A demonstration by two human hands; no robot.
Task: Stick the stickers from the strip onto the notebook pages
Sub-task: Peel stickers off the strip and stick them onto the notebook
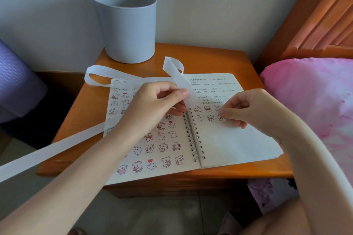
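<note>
Currently left hand [152,101] pinches the strip [57,149] by the spiral [193,134], likely holding the backing clear of the page; its blank length trails toward 8 o'clock. Right hand [246,108], at 3 o'clock from it, pinches a sticker [221,117] against the right page of the notebook [235,143], probably aligning the row.

I see a wooden bedside table [91,112]. On it lies an open spiral notebook [229,139], a white strip [76,139] trails across it, and a grey bin [129,30] stands behind.
</note>
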